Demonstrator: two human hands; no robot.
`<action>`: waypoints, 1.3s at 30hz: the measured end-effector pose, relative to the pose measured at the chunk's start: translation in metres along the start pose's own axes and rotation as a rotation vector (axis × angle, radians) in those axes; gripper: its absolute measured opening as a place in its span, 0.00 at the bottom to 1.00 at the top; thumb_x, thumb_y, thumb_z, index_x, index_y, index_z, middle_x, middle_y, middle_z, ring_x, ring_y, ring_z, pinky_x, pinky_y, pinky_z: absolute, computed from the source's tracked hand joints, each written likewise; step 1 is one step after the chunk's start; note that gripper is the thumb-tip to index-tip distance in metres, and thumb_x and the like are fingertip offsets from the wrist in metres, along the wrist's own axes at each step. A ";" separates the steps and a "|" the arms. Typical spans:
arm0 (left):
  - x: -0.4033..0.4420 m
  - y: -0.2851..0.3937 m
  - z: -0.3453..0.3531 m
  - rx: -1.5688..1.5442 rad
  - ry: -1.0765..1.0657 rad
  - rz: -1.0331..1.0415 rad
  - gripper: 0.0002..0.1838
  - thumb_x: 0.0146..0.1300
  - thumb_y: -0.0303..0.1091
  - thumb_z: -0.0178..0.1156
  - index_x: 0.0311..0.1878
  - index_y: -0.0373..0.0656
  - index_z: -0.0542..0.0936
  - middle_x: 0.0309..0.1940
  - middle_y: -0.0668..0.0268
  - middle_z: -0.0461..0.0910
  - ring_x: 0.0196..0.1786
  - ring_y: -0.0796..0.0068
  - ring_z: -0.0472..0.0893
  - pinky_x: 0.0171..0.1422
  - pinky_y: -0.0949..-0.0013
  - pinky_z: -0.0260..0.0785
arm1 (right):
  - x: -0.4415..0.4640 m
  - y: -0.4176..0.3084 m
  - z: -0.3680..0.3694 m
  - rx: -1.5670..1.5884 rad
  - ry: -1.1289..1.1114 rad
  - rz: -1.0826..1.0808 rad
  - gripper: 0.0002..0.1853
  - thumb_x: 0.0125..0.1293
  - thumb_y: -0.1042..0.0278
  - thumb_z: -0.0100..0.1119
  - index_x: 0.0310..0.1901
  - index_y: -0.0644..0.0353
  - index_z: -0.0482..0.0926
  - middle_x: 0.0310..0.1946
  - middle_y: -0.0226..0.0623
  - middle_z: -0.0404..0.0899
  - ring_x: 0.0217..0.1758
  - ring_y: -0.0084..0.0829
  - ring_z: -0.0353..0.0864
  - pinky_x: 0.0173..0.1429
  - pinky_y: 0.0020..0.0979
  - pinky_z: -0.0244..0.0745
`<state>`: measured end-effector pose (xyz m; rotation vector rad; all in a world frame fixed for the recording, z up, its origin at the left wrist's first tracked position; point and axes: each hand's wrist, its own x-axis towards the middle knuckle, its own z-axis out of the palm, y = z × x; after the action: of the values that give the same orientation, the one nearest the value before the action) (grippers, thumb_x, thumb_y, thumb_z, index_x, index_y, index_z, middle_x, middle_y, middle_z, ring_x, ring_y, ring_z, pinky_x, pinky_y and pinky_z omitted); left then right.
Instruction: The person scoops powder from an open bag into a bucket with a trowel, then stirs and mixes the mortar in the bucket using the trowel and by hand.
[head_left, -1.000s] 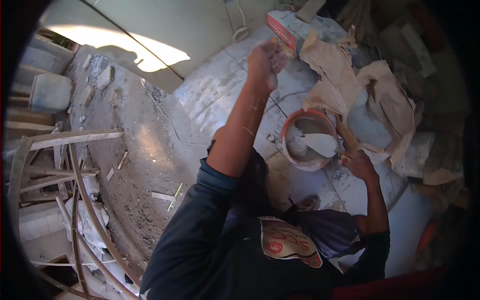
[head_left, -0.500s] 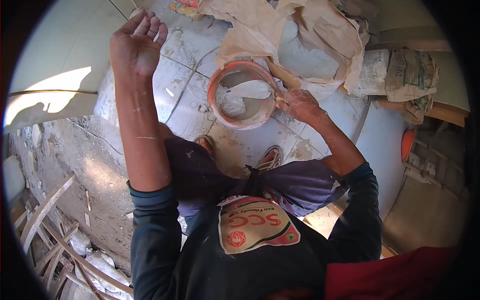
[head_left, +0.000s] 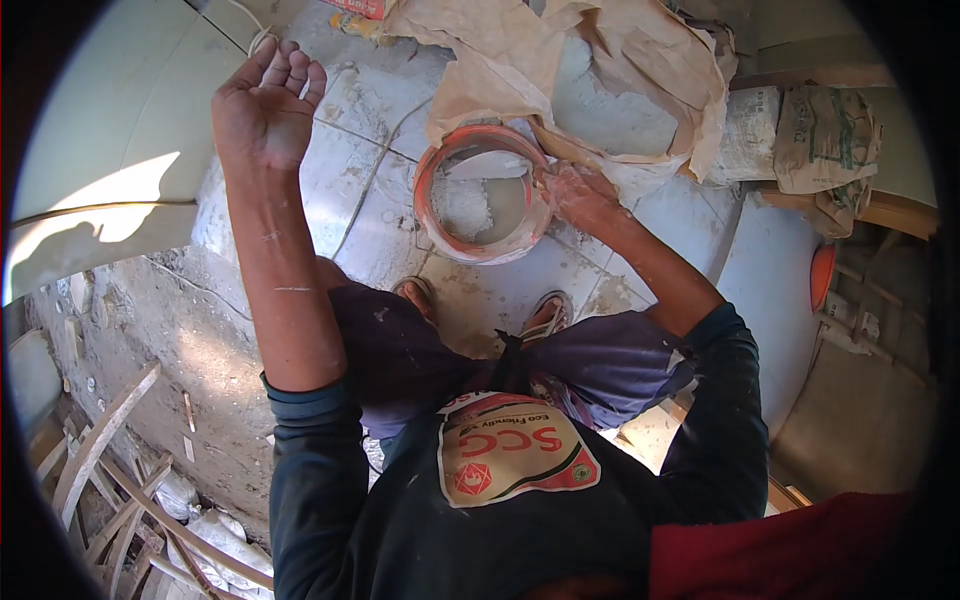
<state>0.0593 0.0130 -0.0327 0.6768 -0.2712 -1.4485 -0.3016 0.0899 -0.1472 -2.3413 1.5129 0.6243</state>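
Observation:
My left hand [head_left: 264, 115] is raised palm up at the upper left, its fingers loosely bent and apart, with nothing in it. A thin pale cord shows just behind its fingertips. My right hand [head_left: 585, 198] is wrapped round the handle of a trowel [head_left: 488, 166] at the right rim of a round reddish basin [head_left: 424, 205]. The trowel's pale, coated blade lies across the far part of the basin's inside. Below the blade sits a whitish-grey powder or paste [head_left: 463, 210] beside a smoother grey area.
A torn brown paper sack [head_left: 690, 110] with grey-white powder lies open beyond the basin. Stacked bags [head_left: 825, 140] stand at the right. Wooden strips [head_left: 110, 430] lie on rough ground at lower left. Dusty white tiles [head_left: 490, 290] surround my feet.
The trowel blade has shifted toward the basin's far side and turned, uncovering more of the paste. My right hand has moved slightly nearer the rim. My left hand stays raised, a little lower.

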 end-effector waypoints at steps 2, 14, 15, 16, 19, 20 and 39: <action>0.001 -0.002 0.001 0.012 0.006 0.000 0.12 0.65 0.24 0.43 0.48 0.28 0.68 0.37 0.54 0.75 0.39 0.63 0.75 0.52 0.57 0.69 | -0.006 -0.004 -0.021 -0.068 0.014 0.029 0.21 0.66 0.55 0.47 0.59 0.51 0.69 0.47 0.48 0.74 0.51 0.46 0.76 0.54 0.43 0.71; 0.003 -0.004 0.006 0.013 0.013 -0.040 0.10 0.65 0.26 0.44 0.48 0.34 0.69 0.35 0.59 0.75 0.36 0.67 0.75 0.49 0.60 0.69 | -0.022 0.000 -0.014 0.051 -0.203 -0.125 0.22 0.64 0.59 0.53 0.60 0.48 0.71 0.48 0.46 0.74 0.53 0.45 0.74 0.57 0.44 0.67; 0.003 -0.004 0.006 0.009 0.019 -0.035 0.11 0.65 0.26 0.44 0.48 0.33 0.69 0.35 0.59 0.75 0.36 0.67 0.75 0.49 0.60 0.68 | -0.019 0.003 -0.004 0.055 -0.202 -0.121 0.22 0.64 0.59 0.53 0.60 0.48 0.71 0.48 0.46 0.74 0.53 0.45 0.74 0.57 0.44 0.67; 0.003 -0.005 0.006 0.012 0.016 -0.038 0.11 0.65 0.26 0.44 0.48 0.33 0.69 0.35 0.59 0.75 0.36 0.67 0.75 0.49 0.60 0.68 | -0.014 0.006 0.008 0.045 -0.175 -0.089 0.21 0.64 0.59 0.53 0.59 0.49 0.71 0.47 0.46 0.74 0.53 0.45 0.74 0.57 0.44 0.67; 0.002 -0.005 0.008 -0.003 0.017 -0.037 0.12 0.65 0.26 0.44 0.49 0.32 0.69 0.35 0.58 0.75 0.36 0.67 0.75 0.50 0.60 0.68 | -0.008 0.014 0.022 0.009 0.006 -0.072 0.15 0.62 0.61 0.51 0.50 0.52 0.75 0.42 0.47 0.76 0.48 0.45 0.77 0.52 0.44 0.70; 0.001 -0.006 0.009 0.009 0.022 -0.033 0.12 0.65 0.26 0.43 0.49 0.32 0.69 0.35 0.58 0.75 0.37 0.67 0.75 0.50 0.60 0.68 | -0.008 0.016 0.023 -0.019 0.158 -0.088 0.11 0.59 0.64 0.50 0.41 0.55 0.79 0.37 0.47 0.78 0.44 0.44 0.79 0.48 0.44 0.73; -0.001 -0.003 0.007 -0.019 -0.003 -0.063 0.09 0.66 0.24 0.46 0.46 0.30 0.71 0.36 0.56 0.75 0.38 0.66 0.74 0.50 0.58 0.69 | -0.022 -0.008 -0.008 0.036 0.179 -0.131 0.12 0.64 0.66 0.46 0.45 0.58 0.77 0.40 0.49 0.79 0.44 0.47 0.80 0.46 0.43 0.76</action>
<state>0.0524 0.0123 -0.0289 0.6730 -0.2406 -1.5104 -0.3011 0.1070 -0.1296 -2.5007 1.4135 0.3609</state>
